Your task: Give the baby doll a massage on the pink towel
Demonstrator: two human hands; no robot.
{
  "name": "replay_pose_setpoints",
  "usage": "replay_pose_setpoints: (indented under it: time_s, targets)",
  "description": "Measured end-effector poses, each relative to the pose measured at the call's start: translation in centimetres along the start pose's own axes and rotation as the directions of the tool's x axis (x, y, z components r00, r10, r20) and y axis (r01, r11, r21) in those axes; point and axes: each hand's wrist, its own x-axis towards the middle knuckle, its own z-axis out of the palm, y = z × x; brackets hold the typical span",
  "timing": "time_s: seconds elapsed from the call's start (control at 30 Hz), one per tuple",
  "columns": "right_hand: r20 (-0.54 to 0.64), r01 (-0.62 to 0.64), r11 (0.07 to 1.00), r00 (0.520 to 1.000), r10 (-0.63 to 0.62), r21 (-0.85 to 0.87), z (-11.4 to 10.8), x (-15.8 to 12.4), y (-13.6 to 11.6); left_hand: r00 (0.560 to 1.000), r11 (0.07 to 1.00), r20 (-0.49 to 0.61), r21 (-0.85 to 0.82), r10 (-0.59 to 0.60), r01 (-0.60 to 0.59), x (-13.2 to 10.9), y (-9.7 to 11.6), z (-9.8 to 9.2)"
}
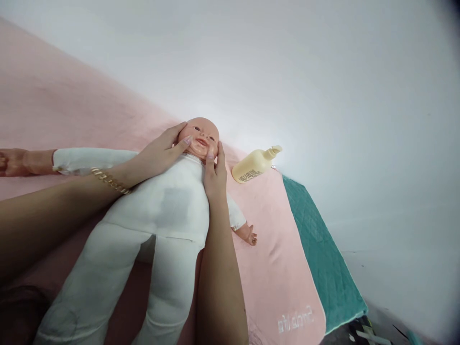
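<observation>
A baby doll (172, 206) with a white cloth body lies on its back, its bare plastic head at the far end. My left hand (163, 148) cups one cheek, fingers along the side of the head and thumb near the mouth. On the other cheek rests my right hand (216, 172), its thumb by the chin and fingers beside the ear. The head is held between both palms. A gold chain bracelet (111, 181) circles my left wrist.
A pale yellow pump bottle (251, 166) stands right of the doll's head, near the white wall (341, 120). Under the doll spreads a pink blanket (280, 273), over a green quilted cover (323, 254). Dark, unclear items (366, 333) sit below the right edge.
</observation>
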Motion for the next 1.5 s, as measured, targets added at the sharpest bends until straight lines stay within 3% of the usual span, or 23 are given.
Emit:
replay_pose_setpoints:
  time_s: [0.67,1.1,1.33,1.5]
  targets:
    - [-0.007,-0.01,1.0,1.0,0.01,0.016,0.0,0.01,-0.1,1.0,0.999,-0.004,-0.042,0.021,-0.021,-0.01,-0.2,0.04]
    - [-0.006,-0.013,0.999,1.0,0.014,0.036,0.09,0.11,0.26,0.998,0.997,-0.002,-0.048,-0.055,0.055,-0.05,-0.04,0.06]
    - [-0.003,-0.007,0.999,1.0,0.007,0.037,0.09,0.1,0.32,1.0,1.0,-0.016,-0.012,0.003,-0.004,0.11,-0.43,0.13]
    - [-0.005,-0.008,0.999,1.0,0.008,0.032,0.13,0.19,0.35,0.997,0.997,-0.017,-0.007,-0.081,0.081,0.1,-0.64,0.14]
